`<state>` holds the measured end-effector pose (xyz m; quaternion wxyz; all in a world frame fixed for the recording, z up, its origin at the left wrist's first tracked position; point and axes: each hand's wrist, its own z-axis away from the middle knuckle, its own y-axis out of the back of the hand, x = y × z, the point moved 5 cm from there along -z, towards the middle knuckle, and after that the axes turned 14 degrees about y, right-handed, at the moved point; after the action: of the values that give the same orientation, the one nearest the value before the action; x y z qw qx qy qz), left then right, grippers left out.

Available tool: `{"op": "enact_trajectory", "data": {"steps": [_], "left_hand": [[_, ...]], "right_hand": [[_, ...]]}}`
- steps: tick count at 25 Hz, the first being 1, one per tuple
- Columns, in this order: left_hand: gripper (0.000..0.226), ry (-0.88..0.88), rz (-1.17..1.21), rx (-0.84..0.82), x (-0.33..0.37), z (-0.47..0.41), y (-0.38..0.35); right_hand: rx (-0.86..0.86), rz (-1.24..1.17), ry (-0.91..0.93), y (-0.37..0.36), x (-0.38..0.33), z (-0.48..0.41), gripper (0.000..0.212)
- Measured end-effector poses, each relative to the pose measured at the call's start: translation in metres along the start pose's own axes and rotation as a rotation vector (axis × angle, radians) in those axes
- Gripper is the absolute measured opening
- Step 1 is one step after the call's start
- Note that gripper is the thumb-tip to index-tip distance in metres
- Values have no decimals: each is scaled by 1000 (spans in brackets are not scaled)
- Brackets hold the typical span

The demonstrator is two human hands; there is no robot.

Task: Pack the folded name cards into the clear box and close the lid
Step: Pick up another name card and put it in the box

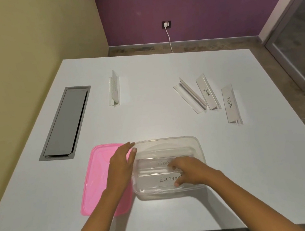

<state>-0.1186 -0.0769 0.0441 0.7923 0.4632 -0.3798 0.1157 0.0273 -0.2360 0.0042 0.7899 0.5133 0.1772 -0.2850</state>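
The clear box (168, 168) sits open at the near middle of the white table (148, 116), and two folded name cards lie in it: the ELEPHANT card (161, 180) nearer, the DOG card (158, 163) just beyond. The right hand (188, 172) reaches into the box, fingers curled loosely on the cards; whether it grips one I cannot tell. The left hand (120, 167) lies flat and spread along the box's left wall, over the pink lid (96, 179) lying beside it. By my reckoning the packing is under halfway: four cards remain out, the PANDA card (207, 92), the ZEBRA card (230, 104), an unread card (189, 96) beside PANDA, and another (114, 88) far left. The lid is not on yet. Their lettering is too faint to read.
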Motion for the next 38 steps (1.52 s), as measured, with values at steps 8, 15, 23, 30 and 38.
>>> {"op": "enact_trajectory", "data": {"steps": [8,15,23,30,38], "left_hand": [[41,224,105,-91,-24,-13,-6],[35,225,164,-53,-20,-13,-6],[32,250,144,-60,-7,-32,-10],[30,346,-27,-120,-10,-49,-17],[32,441,3,-163,-15,-53,-20]], "right_hand": [[34,133,-9,-22,3,-13,15],[312,6,48,3,-9,-10,21],[996,-174,-140,109,52,-6,14],[902,46,-394,173,143,-51,36],[667,234,-575,178,196,-84,26]]}}
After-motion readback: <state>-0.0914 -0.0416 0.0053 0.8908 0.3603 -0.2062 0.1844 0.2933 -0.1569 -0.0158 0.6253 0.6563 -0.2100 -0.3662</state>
